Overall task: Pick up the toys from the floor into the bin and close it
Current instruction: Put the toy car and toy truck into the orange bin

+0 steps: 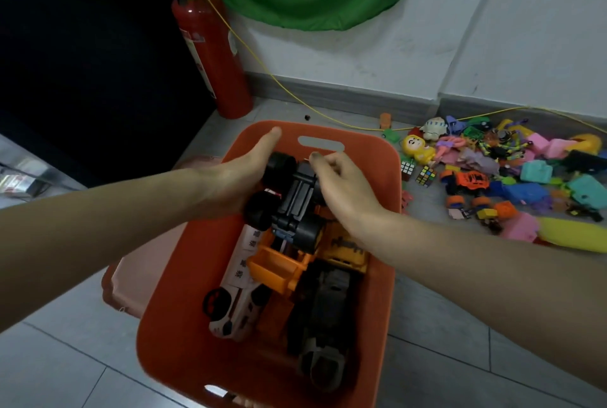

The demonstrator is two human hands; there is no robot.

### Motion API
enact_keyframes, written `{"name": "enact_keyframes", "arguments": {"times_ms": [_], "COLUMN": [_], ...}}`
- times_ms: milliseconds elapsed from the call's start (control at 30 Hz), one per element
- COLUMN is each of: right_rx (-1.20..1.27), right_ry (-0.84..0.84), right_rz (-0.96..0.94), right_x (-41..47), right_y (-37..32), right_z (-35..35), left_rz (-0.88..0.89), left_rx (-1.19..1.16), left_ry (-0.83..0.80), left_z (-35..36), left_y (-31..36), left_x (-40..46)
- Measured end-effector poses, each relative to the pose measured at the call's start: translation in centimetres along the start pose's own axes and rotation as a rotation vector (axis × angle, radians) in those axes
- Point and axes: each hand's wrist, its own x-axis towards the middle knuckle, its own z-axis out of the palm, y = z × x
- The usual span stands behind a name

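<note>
Far to the left of both hands, a red fire extinguisher (210,56) stands against the wall, and a pale pink lid (131,279) lies on the floor under the left forearm, tucked beside the orange bin (157,306). The left hand (236,174) cups the wheels of a black toy truck (289,197), its thumb stretched straight toward the bin's far rim and its palm against the tyres; whether its fingers curl under the truck is hidden. The truck is upside down between the two hands, over the far end of the bin. Below the hands, inside the bin, lie a white toy vehicle (236,306), an orange toy dump truck (279,263) and a dark toy car (325,315). The right hand (341,181) grips the truck's other side with curled fingers. Well to the right of the right hand, a heap of colourful toys (512,174) is spread over the floor by the wall, two small puzzle cubes (417,173) nearest the bin.
</note>
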Motion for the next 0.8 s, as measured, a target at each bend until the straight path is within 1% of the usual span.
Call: {"name": "enact_keyframes", "arguments": {"times_ms": [67,133,200,267,367,467,600,667,733,800], "right_rx": [-0.163,-0.222,-0.228,-0.227,-0.298,-0.314,-0.289,-0.362,-0.48,-0.553], "right_ry": [-0.049,-0.078,-0.067,-0.034,-0.014,-0.036,-0.009,-0.044,-0.066,-0.05], "right_rz": [-0.055,-0.047,-0.014,-0.033,-0.131,-0.123,-0.143,-0.062,0.041,0.033], "right_x": [-0.1,0.3,0.8,1.2,1.6,2.2,3.4,3.8,3.9,3.6], "right_y": [0.5,0.5,0.3,0.4,1.0,1.0,0.6,0.8,1.2,1.3], "right_z": [-0.7,-1.3,-1.7,-1.6,-1.3,-1.2,-1.1,-1.2,-1.4,-1.5], "left_rz": [0.024,0.111,0.176,0.217,0.239,0.273,0.374,0.349,0.257,0.176], "left_rx": [0.233,0.536,0.675,0.718,0.779,0.786,0.785,0.77,0.741,0.714], "left_ry": [-0.031,0.076,0.211,0.257,0.252,0.261,0.382,0.374,0.344,0.339], "left_z": [0.2,0.6,1.0,1.3,1.5,1.6,1.3,1.3,1.7,2.1], "left_y": [-0.1,-0.2,-0.3,-0.2,0.1,0.1,0.7,0.6,0.4,0.6], "left_x": [-0.5,-0.5,-0.3,-0.1,0.3,0.7,1.4,2.0,2.7,3.5]}}
